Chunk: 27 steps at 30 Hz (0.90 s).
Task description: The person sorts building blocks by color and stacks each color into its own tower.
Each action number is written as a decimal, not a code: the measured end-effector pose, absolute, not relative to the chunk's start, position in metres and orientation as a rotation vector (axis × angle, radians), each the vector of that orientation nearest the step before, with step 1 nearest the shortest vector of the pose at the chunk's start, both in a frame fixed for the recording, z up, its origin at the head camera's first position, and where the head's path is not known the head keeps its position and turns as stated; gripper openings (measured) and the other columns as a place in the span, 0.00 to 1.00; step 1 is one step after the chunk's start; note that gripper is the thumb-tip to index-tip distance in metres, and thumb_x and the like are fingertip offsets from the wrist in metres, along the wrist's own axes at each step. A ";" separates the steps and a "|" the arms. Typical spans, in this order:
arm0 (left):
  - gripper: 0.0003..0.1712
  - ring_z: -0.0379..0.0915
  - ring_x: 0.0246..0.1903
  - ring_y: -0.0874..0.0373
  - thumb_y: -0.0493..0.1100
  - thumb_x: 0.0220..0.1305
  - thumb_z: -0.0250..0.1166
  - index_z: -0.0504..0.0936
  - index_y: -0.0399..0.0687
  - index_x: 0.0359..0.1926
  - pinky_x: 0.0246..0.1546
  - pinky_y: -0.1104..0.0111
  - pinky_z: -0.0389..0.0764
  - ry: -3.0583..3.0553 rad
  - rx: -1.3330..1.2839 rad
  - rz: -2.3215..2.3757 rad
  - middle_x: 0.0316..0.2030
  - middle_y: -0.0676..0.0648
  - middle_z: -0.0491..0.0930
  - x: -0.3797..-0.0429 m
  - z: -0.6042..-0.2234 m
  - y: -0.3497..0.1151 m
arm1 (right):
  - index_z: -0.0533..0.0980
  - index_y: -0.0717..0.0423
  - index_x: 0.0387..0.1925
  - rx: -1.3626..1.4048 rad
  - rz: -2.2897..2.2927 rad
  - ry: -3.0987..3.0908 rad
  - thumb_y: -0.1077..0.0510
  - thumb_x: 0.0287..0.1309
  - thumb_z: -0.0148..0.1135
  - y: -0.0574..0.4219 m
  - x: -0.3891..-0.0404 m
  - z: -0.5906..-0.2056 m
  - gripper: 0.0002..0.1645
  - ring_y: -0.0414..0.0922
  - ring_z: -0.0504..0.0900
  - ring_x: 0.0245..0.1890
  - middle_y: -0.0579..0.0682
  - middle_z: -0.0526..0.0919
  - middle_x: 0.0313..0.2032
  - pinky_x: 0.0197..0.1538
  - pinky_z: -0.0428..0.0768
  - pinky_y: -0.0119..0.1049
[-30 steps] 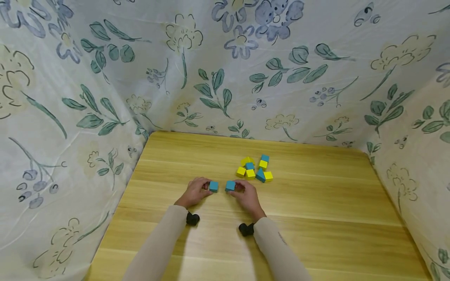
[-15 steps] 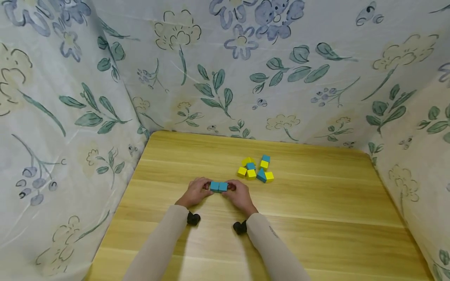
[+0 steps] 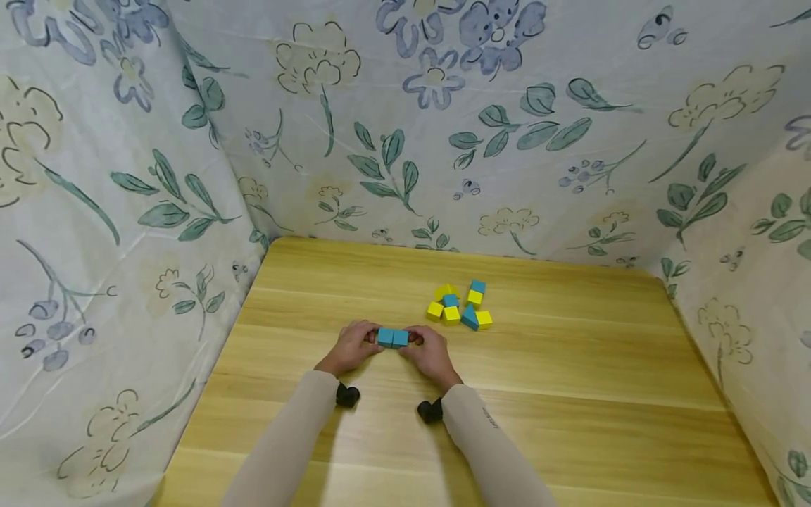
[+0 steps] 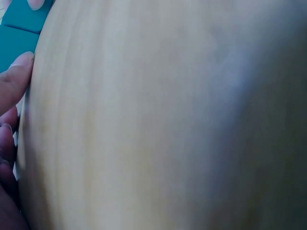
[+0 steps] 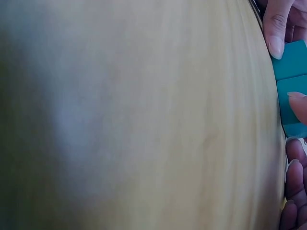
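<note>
Two blue cube blocks sit side by side on the wooden table, their faces touching. My left hand pinches the left blue block between thumb and fingers. From the other side, my right hand pinches the right blue block. In the left wrist view, the left thumb presses on the near face of its block. The right wrist view has the right thumb on the other block, a thin seam showing between the two. The fingers behind the blocks are partly hidden.
Behind the right hand lies a loose group of blocks: a yellow cube, a blue triangular block, a blue block and several others. A floral cloth hangs around the table's back and sides.
My right hand has moved left with its blue block, closing the gap until it met the left block. Over the last half second the hands look almost still.
</note>
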State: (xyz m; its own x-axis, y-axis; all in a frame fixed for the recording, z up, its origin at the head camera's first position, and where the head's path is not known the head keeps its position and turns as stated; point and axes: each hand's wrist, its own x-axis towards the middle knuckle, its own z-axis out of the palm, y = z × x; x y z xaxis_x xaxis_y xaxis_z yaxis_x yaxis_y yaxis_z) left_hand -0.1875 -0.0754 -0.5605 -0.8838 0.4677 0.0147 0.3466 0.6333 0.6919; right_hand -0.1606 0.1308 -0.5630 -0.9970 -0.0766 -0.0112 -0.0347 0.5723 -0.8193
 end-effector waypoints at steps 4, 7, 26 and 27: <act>0.20 0.62 0.38 0.56 0.42 0.60 0.68 0.78 0.40 0.52 0.43 0.58 0.57 2.686 0.669 1.083 0.29 0.55 0.68 -0.186 -0.561 -0.076 | 0.80 0.59 0.47 -0.103 -1.434 2.743 0.62 0.51 0.73 0.131 -0.160 -0.564 0.19 0.44 0.74 0.37 0.50 0.81 0.35 0.45 0.73 0.39; 0.21 0.62 0.38 0.56 0.42 0.60 0.69 0.78 0.40 0.53 0.44 0.58 0.57 2.685 0.663 1.087 0.30 0.55 0.68 -0.185 -0.562 -0.076 | 0.81 0.59 0.46 -0.120 -1.439 2.745 0.61 0.50 0.73 0.131 -0.158 -0.564 0.19 0.44 0.74 0.36 0.49 0.81 0.35 0.45 0.72 0.39; 0.21 0.62 0.37 0.56 0.43 0.61 0.68 0.77 0.41 0.54 0.45 0.57 0.57 2.691 0.670 1.093 0.30 0.55 0.69 -0.177 -0.565 -0.074 | 0.79 0.57 0.50 -0.120 -1.460 2.713 0.63 0.48 0.73 0.135 -0.151 -0.564 0.24 0.45 0.74 0.38 0.50 0.81 0.37 0.47 0.73 0.40; 0.21 0.62 0.37 0.56 0.43 0.61 0.68 0.77 0.41 0.53 0.45 0.57 0.58 2.695 0.673 1.096 0.30 0.55 0.69 -0.177 -0.566 -0.074 | 0.79 0.57 0.50 -0.121 -1.465 2.700 0.63 0.48 0.73 0.136 -0.150 -0.564 0.24 0.46 0.74 0.39 0.50 0.81 0.38 0.47 0.73 0.41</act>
